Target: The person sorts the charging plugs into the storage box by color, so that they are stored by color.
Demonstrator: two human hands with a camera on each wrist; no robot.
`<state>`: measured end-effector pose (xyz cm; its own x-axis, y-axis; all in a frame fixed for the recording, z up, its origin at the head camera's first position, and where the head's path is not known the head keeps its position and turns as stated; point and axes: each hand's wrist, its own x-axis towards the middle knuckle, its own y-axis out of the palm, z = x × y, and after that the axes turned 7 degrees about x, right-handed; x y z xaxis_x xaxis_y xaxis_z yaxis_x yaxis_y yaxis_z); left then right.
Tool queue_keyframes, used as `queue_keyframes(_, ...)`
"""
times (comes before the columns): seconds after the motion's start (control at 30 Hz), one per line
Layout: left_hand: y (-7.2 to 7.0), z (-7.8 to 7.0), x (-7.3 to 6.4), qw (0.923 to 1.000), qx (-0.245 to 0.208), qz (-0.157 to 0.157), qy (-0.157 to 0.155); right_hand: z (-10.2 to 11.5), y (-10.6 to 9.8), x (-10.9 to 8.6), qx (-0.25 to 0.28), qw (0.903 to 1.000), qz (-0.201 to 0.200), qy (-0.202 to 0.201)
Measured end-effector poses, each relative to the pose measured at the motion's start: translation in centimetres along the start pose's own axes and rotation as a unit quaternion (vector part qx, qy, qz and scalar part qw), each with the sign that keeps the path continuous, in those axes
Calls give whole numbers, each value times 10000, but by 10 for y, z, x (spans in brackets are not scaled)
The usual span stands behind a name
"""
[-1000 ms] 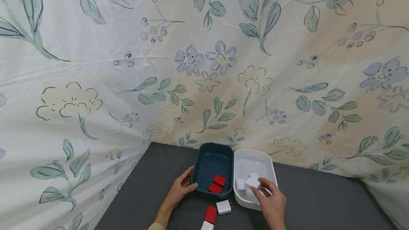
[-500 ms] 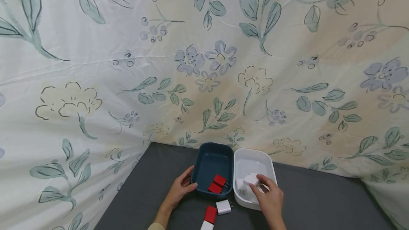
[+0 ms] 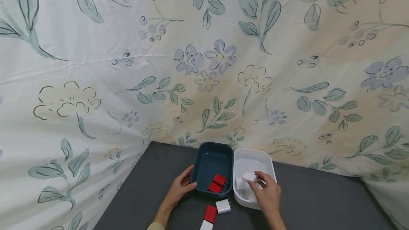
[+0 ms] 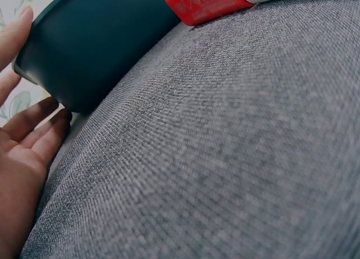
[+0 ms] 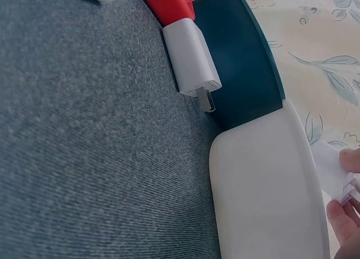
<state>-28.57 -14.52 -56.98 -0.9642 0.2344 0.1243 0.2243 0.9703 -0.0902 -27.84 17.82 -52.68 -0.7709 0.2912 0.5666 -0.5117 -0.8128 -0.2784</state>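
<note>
Above the inside of a white bin [image 3: 255, 158], my right hand [image 3: 267, 191] pinches a white wall charger [image 3: 248, 177] between thumb and fingers. At least one other white charger [image 3: 240, 184] lies in that bin, partly hidden by the held one. My left hand [image 3: 180, 188] rests at the near left corner of a dark blue bin [image 3: 212, 159], thumb by its rim and fingers spread along the outer wall. Two red chargers [image 3: 219, 179] lie in the blue bin, metal prongs toward the right.
In front of the bins, a white charger [image 5: 191, 56] with its prongs out lies on the grey cloth [image 4: 197, 146]. Beside it are a red charger [image 3: 210, 214] and another white one [image 3: 206, 225] at the frame's bottom edge. Patterned fabric [image 3: 204, 63] hangs behind.
My right hand has shifted slightly left and away from me, carrying the pinched white charger. My left hand stays at the blue bin.
</note>
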Motion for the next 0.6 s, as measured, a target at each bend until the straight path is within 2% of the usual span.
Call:
queue_keyframes(0.1,1,-7,-2,10000,76,17,-29,-2,1,2,-157,9998,46,-127)
queue_keyframes(0.2,1,-7,-3,10000,73,32,-53,-3,2,2,-295,9993,74,-222)
queue_keyframes(0.43,0,13,3,10000,-3,-16,32,-3,3,7,-538,9975,85,-443)
queue_keyframes(0.6,0,18,4,9999,38,-11,158,-3,4,12,-579,9967,164,-545)
